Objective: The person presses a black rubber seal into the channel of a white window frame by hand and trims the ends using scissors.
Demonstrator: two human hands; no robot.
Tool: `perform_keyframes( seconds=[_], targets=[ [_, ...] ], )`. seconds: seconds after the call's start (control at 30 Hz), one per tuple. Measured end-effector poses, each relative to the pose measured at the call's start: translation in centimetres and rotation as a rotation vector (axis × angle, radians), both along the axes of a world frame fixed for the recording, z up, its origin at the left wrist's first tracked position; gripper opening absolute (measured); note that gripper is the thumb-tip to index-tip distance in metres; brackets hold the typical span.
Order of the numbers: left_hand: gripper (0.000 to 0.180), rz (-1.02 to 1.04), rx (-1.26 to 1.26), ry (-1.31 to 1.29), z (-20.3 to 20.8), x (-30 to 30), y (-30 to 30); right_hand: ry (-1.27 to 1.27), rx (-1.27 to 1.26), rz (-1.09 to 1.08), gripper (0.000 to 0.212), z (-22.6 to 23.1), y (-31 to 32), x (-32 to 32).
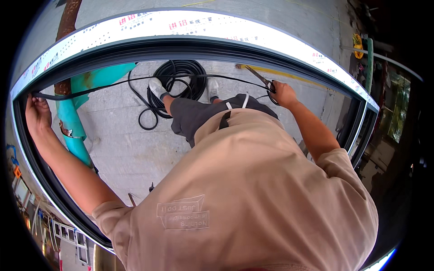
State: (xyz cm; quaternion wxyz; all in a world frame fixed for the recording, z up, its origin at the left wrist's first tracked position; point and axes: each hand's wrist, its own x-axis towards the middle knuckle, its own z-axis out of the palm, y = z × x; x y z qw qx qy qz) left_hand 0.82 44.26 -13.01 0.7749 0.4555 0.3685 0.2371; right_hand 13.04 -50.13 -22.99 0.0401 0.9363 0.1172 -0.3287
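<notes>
My left hand [39, 113] is closed at the left corner of a large frame [149, 45], its fingers pinching the end of a black rubber strip [149, 77]. From there the strip runs in a slack line across the opening to my right hand [284, 95]. That hand is wrapped round the handles of a pair of scissors [258, 77], whose blades point up and to the left. The strip passes at the scissors' handles; whether my right fingers also grip it I cannot tell. A coil of the same black strip [195, 86] lies on the floor around my feet.
Dark channels line the frame's inner side; its outer face carries white printed film. A rusty post [68, 20] with teal wrapping [74, 131] stands at the left. A yellow bar [289, 77] lies beyond my right hand. Ladder-like metal frames [71, 235] lie at the lower left.
</notes>
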Motion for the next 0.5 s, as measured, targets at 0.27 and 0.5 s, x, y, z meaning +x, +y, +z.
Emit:
perform_keyframes(
  seconds=[0.27,0.5],
  targets=[
    [0.019,0.076,0.009,0.016,1.7,2.3,-7.6,0.044,0.142,0.13,0.024,-3.0,6.4,1.8],
    [0.023,0.11,-0.021,0.013,3.3,3.3,-11.9,0.107,0.573,0.294,0.027,2.1,21.1,1.3]
  ],
)
